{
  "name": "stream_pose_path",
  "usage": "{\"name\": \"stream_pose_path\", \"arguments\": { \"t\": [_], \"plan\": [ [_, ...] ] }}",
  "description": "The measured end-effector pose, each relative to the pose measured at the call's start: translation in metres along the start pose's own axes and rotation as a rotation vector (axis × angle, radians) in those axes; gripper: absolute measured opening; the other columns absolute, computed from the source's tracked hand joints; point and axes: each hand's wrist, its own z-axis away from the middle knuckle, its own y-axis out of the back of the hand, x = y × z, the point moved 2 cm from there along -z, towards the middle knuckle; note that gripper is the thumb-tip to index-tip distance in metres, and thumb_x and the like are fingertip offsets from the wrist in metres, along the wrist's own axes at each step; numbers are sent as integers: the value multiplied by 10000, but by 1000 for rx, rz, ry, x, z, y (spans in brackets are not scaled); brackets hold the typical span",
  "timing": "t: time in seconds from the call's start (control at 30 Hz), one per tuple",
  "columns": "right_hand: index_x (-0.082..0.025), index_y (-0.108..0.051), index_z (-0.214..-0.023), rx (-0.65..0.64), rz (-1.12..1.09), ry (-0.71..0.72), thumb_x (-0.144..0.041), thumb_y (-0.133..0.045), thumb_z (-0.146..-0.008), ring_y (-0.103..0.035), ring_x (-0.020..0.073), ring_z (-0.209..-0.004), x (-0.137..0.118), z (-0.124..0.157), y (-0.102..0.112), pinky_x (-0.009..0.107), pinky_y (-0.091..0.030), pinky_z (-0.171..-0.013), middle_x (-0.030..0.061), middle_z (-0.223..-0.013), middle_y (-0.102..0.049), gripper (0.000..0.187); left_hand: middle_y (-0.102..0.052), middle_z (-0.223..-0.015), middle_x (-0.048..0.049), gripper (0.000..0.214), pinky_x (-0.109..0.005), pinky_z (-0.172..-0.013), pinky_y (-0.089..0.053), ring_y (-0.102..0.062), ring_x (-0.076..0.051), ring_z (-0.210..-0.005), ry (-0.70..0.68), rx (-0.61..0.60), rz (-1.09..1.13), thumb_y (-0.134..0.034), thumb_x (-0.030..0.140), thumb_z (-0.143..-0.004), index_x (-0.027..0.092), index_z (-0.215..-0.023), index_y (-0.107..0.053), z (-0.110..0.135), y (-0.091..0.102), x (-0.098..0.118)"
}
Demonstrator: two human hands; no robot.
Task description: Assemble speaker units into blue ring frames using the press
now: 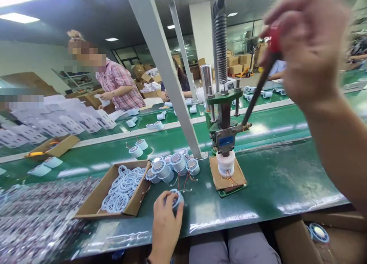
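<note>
My right hand (304,46) is raised at the upper right, fingers closed round the red knob of a black lever (258,93). The lever runs down to a small green hand press (223,122) with a coiled spring on top. Under the press head a white round part (226,163) with red wires sits on a cardboard pad (226,178). My left hand (166,224) rests low on the green table, fingers curled over another round white part (177,198). A cluster of similar round parts (174,163) lies just beyond it.
An open cardboard box (94,204) of white rings lies left of my left hand. A slanted grey frame post (163,69) crosses the middle. Another person in a plaid shirt (120,84) stands across the conveyor, among white packages and cartons. A carton (289,245) sits below the table edge.
</note>
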Motion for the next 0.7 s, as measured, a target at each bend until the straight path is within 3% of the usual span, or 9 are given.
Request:
{"name": "stream_pose_path", "arguments": {
  "t": [0.1, 0.17, 0.23, 0.3, 0.37, 0.47, 0.57, 0.63, 0.7],
  "plan": [
    [131, -397, -1365, -219, 64, 5, -368, -88, -906, -662, 116, -1055, 1, -44, -26, 225, -444, -752, 26, -1155, -642, 745, -584, -1027, -131, 235, -527, -829, -522, -577, -339, -961, -9, -2, -39, -487, 370, -963, 193, -972, -641, 11, 6, -5],
    [84, -345, -1447, -185, 108, 4, -308, -151, -962, -565, 181, -1266, 2, -38, -33, 290, -435, -947, 80, -1349, -578, 653, -582, -1044, -134, 258, -527, -837, -522, -574, -343, -983, -13, -2, -63, -484, 362, -967, 183, -1057, -648, 13, 7, -7],
    [-38, -350, -1512, -83, 102, 58, -244, -384, -1007, -458, 211, -1410, 1, 2, -35, 344, -369, -1137, 108, -1526, -468, 546, -582, -1065, -141, 273, -524, -852, -528, -572, -342, -1008, -21, -5, -60, -484, 323, -965, 174, -1116, -656, 11, 7, -7],
    [-138, -353, -1538, -2, 55, 55, -209, -515, -977, -440, 240, -1439, 2, 70, -40, 422, -400, -1183, 124, -1564, -429, 588, -586, -1099, -148, 261, -519, -872, -535, -571, -336, -1033, -18, -19, -46, -490, 275, -957, 174, -1114, -673, 6, 4, -5],
    [-217, -315, -1557, 42, -46, -74, -253, -571, -935, -494, 280, -1389, 10, 148, -53, 486, -493, -1100, 143, -1520, -456, 674, -593, -1147, -153, 253, -515, -900, -537, -571, -330, -1068, -1, -35, -39, -492, 231, -950, 177, -1106, -684, -1, 1, -2],
    [-193, -215, -1586, -83, -49, -369, -373, -659, -868, -555, 333, -1315, 29, 242, -87, 528, -537, -1016, 215, -1495, -461, 863, -600, -1194, -149, 274, -516, -935, -534, -570, -323, -1108, 34, -54, -49, -486, 194, -948, 184, -1142, -679, -11, -3, -2],
    [-163, -265, -1554, -189, -77, -582, -416, -651, -848, -693, 294, -1086, 39, 282, -118, 425, -599, -869, 192, -1303, -627, 844, -600, -1164, -140, 309, -524, -916, -538, -577, -327, -1083, 83, -80, -61, -492, 168, -926, 186, -1183, -662, -18, -3, -3],
    [-180, -324, -1523, -141, -63, -623, -430, -651, -842, -713, 270, -997, 39, 284, -126, 383, -600, -816, 142, -1190, -681, 796, -597, -1113, -131, 326, -526, -886, -545, -588, -327, -1038, 119, -96, -64, -502, 144, -895, 176, -1185, -648, -21, -2, -4],
    [-188, -360, -1510, -38, 15, -604, -435, -637, -853, -688, 282, -1053, 39, 279, -121, 415, -578, -878, 139, -1219, -661, 755, -596, -1084, -122, 339, -519, -879, -549, -598, -322, -1022, 151, -108, -55, -503, 122, -868, 163, -1183, -621, -23, -2, -5]
  ]
}}
